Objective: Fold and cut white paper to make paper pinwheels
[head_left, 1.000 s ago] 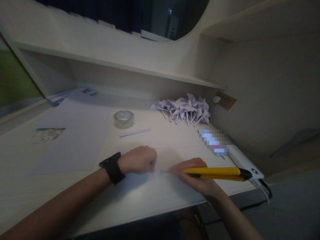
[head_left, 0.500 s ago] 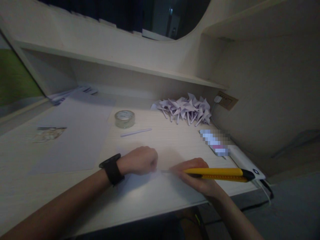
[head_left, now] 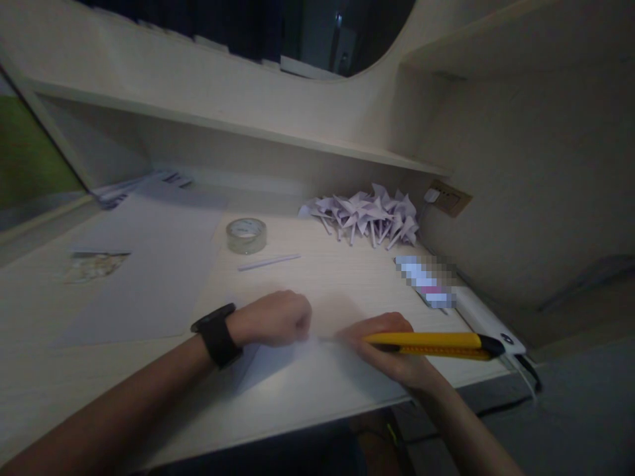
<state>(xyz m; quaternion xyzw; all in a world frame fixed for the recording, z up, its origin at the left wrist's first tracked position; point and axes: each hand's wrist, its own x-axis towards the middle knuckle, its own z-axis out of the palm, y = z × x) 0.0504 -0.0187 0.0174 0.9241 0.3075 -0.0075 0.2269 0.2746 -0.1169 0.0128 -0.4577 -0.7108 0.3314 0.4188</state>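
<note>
Paper sheet [head_left: 307, 377] lies flat at the desk [head_left: 347, 284] front edge, pinned under the fisted left hand [head_left: 275, 318]. Right hand [head_left: 391, 350] grips a yellow utility knife [head_left: 431, 344] on it. Behind lie paper pinwheels [head_left: 367, 215], tape roll [head_left: 246, 235], thin stick [head_left: 268, 262].

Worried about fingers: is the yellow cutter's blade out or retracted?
Cannot tell. The right hand wraps the front of the yellow cutter, hiding its tip against the paper sheet.
</note>
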